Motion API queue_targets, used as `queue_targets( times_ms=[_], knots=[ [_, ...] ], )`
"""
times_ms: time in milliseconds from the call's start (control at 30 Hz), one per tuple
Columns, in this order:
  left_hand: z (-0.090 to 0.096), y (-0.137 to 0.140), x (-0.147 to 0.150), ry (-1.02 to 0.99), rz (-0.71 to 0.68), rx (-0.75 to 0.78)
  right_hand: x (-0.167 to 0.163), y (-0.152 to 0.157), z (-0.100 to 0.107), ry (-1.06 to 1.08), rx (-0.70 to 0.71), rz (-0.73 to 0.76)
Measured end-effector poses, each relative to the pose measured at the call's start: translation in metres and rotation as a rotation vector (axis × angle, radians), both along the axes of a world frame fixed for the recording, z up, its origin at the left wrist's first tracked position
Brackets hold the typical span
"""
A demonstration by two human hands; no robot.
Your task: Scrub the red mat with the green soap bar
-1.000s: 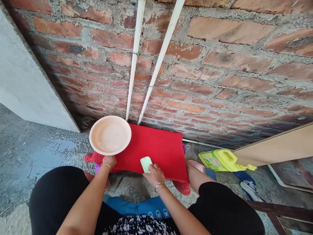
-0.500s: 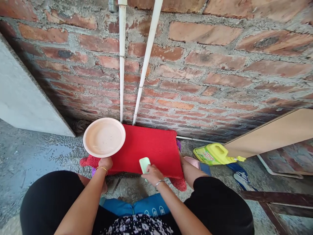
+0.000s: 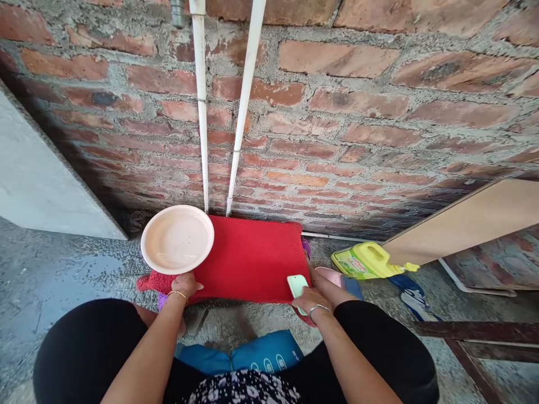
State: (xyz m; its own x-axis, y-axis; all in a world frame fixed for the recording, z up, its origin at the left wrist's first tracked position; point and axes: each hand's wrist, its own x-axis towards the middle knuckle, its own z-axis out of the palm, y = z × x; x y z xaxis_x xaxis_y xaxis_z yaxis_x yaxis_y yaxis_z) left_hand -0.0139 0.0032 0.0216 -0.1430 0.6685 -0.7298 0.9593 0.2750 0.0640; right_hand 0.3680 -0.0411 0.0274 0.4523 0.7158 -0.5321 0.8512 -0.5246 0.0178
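Observation:
A red cloth (image 3: 252, 258) is spread over a low support, its ends hanging down at both sides. My left hand (image 3: 186, 284) grips the near left edge of this cloth, just below a pale pink basin (image 3: 177, 239); the thumb sticks out to the right and the other fingers are partly hidden. In my right hand (image 3: 309, 298) is a pale green scrub brush (image 3: 297, 284), at the cloth's near right corner. Its back faces up and no bristles show. The basin sits over the left end of the cloth, with a little clear water and specks inside.
A brick wall (image 3: 357, 106) with two white pipes (image 3: 202, 123) rises behind. Right of the cloth lie a yellow detergent jug (image 3: 370, 259), a tan board (image 3: 467, 219) and a blue-white shoe (image 3: 415, 300). A grey slab (image 3: 46, 163) leans at left; the floor (image 3: 90, 269) is wet.
My right hand has moved right with the scrub brush, from the cloth's near middle edge to its right corner. My left hand stays at the left edge, its thumb now stretched out.

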Motion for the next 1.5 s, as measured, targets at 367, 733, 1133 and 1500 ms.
queue_targets(
  times_ms=[367,733,1133,1500],
  knots=[
    [-0.001,0.001,-0.007,0.000,0.000,0.019,-0.172,0.047,0.009,0.261,-0.036,0.348],
    [-0.014,0.004,0.006,-0.024,-0.081,0.023,-0.168,0.070,0.001,0.218,0.067,0.379],
    [-0.005,0.002,0.027,0.036,-0.112,0.026,0.015,0.041,0.018,0.019,0.059,-0.056],
    [-0.002,0.012,0.041,0.075,-0.051,-0.008,-0.178,0.115,0.006,0.333,0.159,0.269]
  ],
)
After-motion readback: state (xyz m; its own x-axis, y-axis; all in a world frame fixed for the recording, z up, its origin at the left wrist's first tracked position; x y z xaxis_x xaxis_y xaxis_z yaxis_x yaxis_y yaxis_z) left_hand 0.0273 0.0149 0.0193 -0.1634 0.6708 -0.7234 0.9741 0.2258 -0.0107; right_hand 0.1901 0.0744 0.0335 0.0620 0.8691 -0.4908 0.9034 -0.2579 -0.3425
